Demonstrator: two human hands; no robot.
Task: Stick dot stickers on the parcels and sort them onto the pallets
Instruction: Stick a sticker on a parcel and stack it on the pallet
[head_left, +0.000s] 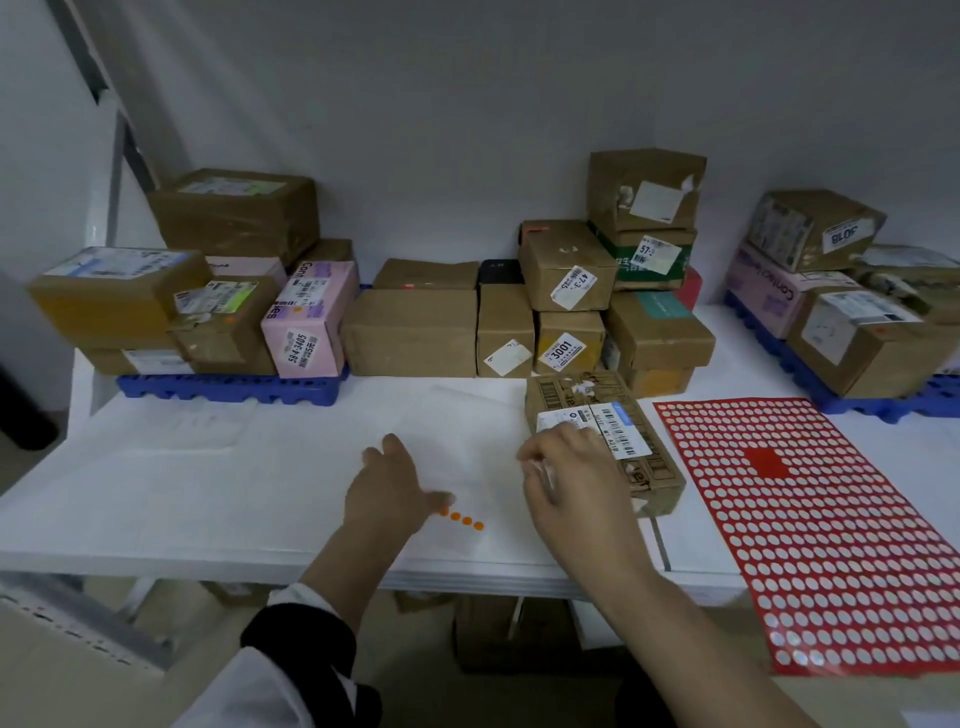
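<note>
Fingers (397, 452) of the left hand (387, 493) are held straight and spread, laid flat on the white table (208, 493), with the thumb tip touching the left end of a short row of orange dot stickers (465, 520). The row is seen to run rightward from that thumb toward the right hand (569, 483), so the left hand is judged the nearer for a pick. The right hand's fingers are curled at the near-left edge of the parcel (639, 457); whether the box is gripped or something pale is pinched cannot be told. The parcel lies just right of the dots, its long axis pointing away and slightly left. It is a worn, taped brown carton with white barcode labels on top.
</note>
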